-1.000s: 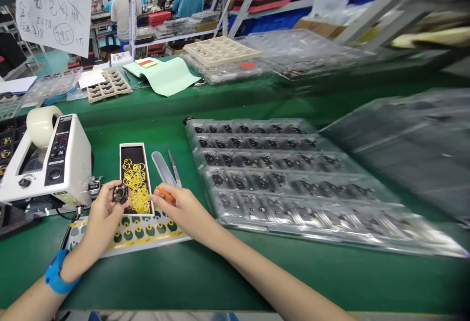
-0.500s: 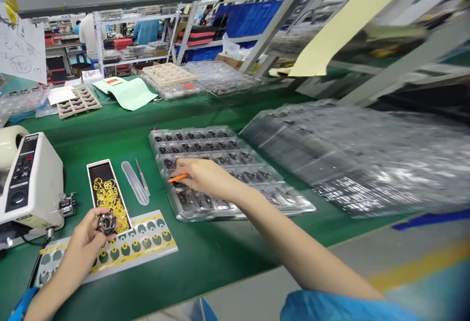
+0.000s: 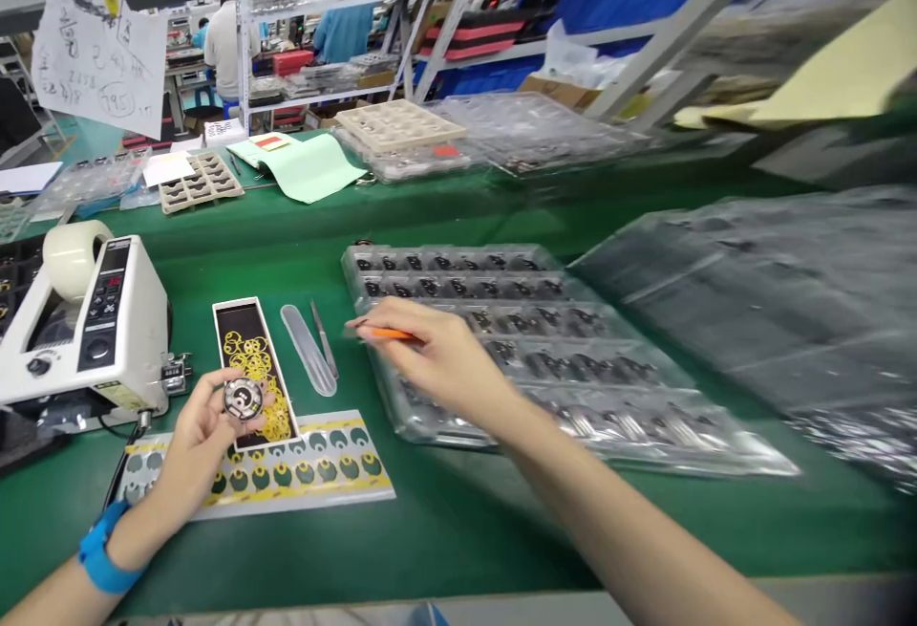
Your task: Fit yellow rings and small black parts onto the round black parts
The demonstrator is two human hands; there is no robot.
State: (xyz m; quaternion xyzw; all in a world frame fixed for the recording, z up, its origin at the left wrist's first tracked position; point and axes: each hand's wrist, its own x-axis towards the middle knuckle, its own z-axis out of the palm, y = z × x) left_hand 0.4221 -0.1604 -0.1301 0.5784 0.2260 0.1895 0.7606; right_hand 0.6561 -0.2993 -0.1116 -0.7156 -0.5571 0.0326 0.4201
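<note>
My left hand (image 3: 195, 442) is closed around the edge of a round black-and-silver part (image 3: 243, 399), its face turned up. It is held over the near end of a white box (image 3: 236, 302) with loose yellow rings (image 3: 247, 354) inside. Beneath that hand lies a sheet with yellow-edged cut-outs (image 3: 376, 489). My right hand (image 3: 437, 349) pinches a slim orange pen-like tool (image 3: 391, 333), which points left; its tip is blurred. That hand is above the left side of a clear plastic tray (image 3: 393, 406) of small dark parts, hiding some of them.
Tweezers (image 3: 324, 339) and a clear narrow case (image 3: 308, 351) lie between box and tray. A white tape dispenser (image 3: 136, 320) stands at left. More clear trays (image 3: 716, 272) are at right. A beige tray (image 3: 401, 122) and green paper (image 3: 311, 167) sit on the back ledge.
The view has turned left, so the bench appears shifted right. My right hand has moved toward the tray's left edge with the orange tool. The round part in my left hand shows its face more.
</note>
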